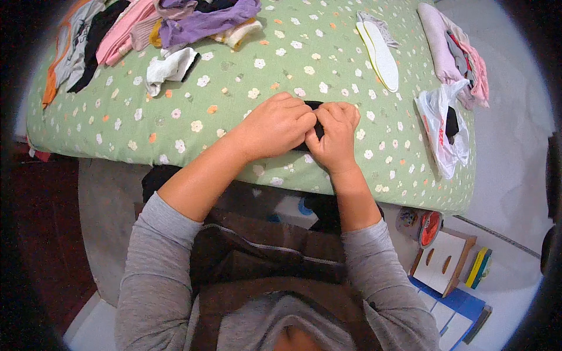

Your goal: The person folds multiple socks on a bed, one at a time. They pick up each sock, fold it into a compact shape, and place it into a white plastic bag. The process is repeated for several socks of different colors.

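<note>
Both of my hands meet over the near part of a bed with a green floral sheet (237,79). Between them is a small black cloth item (312,105), mostly covered by my fingers; it could be a sock, but I cannot tell. My left hand (281,125) grips it from the left with curled fingers. From the other side my right hand (337,131) pinches it, thumb and fingers closed around the fabric. The two hands touch or nearly touch. To the left on the sheet lies a crumpled white sock (169,72) with a black edge.
Several garments, among them a purple one (197,26) and a pink one (127,37), lie piled at the upper left. White insoles (380,57) rest at the upper right. Near the right edge are a white plastic bag (437,131) and folded pink clothing (443,48). Small drawers (439,261) stand below.
</note>
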`<move>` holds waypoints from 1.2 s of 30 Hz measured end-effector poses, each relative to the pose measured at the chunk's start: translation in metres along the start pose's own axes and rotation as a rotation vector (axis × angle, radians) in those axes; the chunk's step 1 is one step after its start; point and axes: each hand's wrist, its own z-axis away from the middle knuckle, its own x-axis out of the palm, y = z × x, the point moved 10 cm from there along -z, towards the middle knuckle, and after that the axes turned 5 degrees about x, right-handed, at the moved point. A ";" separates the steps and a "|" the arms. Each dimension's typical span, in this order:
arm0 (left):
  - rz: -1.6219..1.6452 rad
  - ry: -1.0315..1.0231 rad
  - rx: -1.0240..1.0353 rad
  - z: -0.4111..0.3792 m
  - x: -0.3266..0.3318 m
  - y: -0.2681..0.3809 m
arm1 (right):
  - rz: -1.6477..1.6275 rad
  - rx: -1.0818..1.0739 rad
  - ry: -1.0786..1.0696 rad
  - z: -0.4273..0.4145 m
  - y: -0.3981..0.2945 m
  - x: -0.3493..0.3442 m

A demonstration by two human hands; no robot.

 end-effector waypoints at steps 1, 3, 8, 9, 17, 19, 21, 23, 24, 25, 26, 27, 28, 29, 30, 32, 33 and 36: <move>-0.002 0.004 0.011 0.001 -0.001 0.002 | 0.005 -0.021 0.016 0.000 -0.001 -0.001; -0.050 -0.037 -0.015 -0.001 -0.001 0.000 | 0.014 -0.065 0.051 -0.001 -0.002 -0.001; -0.058 -0.152 -0.161 0.008 0.003 -0.017 | 0.018 -0.015 0.003 0.001 0.002 -0.001; -0.041 -0.177 -0.204 0.009 0.000 -0.018 | 0.023 -0.005 0.001 0.002 0.004 -0.001; 0.025 -0.332 -0.338 0.021 0.002 -0.018 | 0.043 0.056 -0.024 0.008 0.011 0.001; 0.023 -0.368 -0.420 0.024 0.008 -0.021 | -0.001 0.111 -0.119 0.007 0.015 0.008; 0.008 -0.357 -0.457 0.026 0.008 -0.020 | -0.088 0.191 -0.267 0.008 0.021 0.013; -0.006 -0.351 -0.485 0.029 0.009 -0.021 | -0.147 0.161 -0.368 0.009 0.018 0.007; -0.009 -0.354 -0.488 0.029 0.010 -0.020 | -0.172 0.154 -0.418 0.012 0.018 0.004; -0.011 -0.356 -0.492 0.030 0.012 -0.019 | -0.179 0.146 -0.445 0.013 0.019 0.002; 0.008 -0.353 -0.506 0.030 0.012 -0.020 | -0.186 0.138 -0.473 0.015 0.020 0.002; 0.025 -0.351 -0.515 0.029 0.010 -0.019 | -0.194 0.132 -0.495 0.017 0.019 0.001; 0.042 -0.350 -0.524 0.029 0.010 -0.019 | -0.200 0.160 -0.496 0.017 0.021 0.001; 0.069 -0.329 -0.535 0.030 0.011 -0.020 | -0.207 0.188 -0.498 0.018 0.023 0.000; 0.093 -0.304 -0.547 0.030 0.010 -0.022 | -0.212 0.212 -0.500 0.018 0.025 0.000; 0.146 -0.269 -0.591 0.034 0.011 -0.028 | -0.185 0.258 -0.501 0.018 0.029 0.001; 0.180 -0.256 -0.618 0.036 0.013 -0.033 | -0.165 0.283 -0.502 0.019 0.032 0.001; 0.257 -0.229 -0.698 0.040 0.018 -0.044 | -0.214 0.377 -0.468 0.021 0.043 0.007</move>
